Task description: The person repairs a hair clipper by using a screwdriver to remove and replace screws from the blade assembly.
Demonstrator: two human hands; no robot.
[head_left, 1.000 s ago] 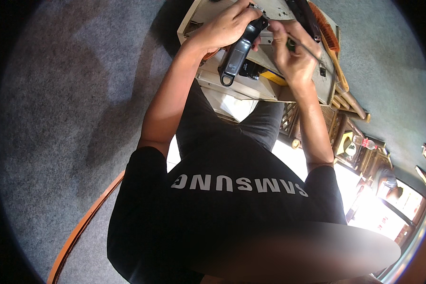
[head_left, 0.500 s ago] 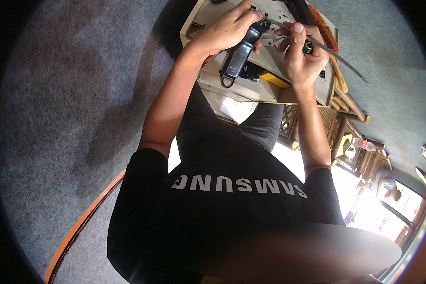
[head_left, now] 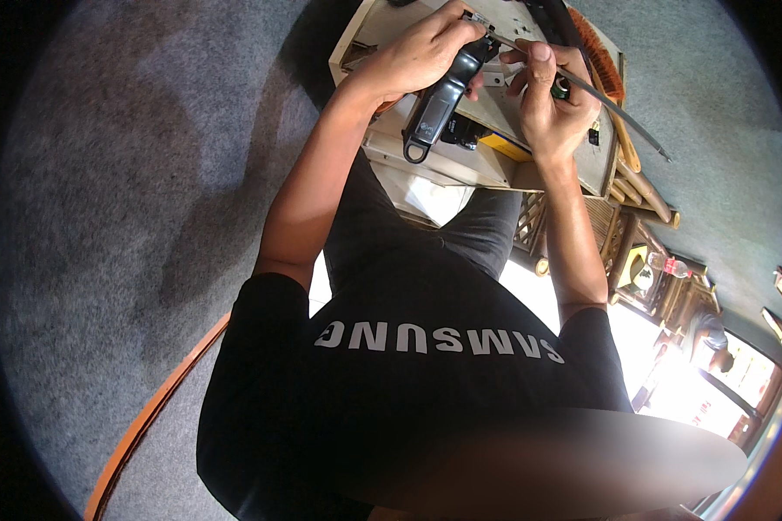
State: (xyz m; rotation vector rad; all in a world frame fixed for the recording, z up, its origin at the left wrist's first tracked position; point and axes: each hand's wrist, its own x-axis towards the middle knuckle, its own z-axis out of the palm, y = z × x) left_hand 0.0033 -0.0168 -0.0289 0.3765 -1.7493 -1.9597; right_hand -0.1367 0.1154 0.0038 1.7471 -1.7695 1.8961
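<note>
My left hand grips the upper end of a black, elongated handheld device with a loop at its lower end, holding it over a pale wooden work surface. My right hand is closed on a small green-handled tool. A thin dark rod runs from the device's top past my fingers and out to the right. Thumb and forefinger pinch the rod close to the device's head. What lies under the left palm is hidden.
An orange-bristled brush lies at the far right edge of the surface, a yellow item beneath it. Wooden lattice furniture with a plastic bottle stands at right. Grey carpet and an orange curved rim lie at left.
The thin rod has swung out to the right, away from the device. Both hands have drawn slightly closer together at the device's top; the left hand keeps its grip.
</note>
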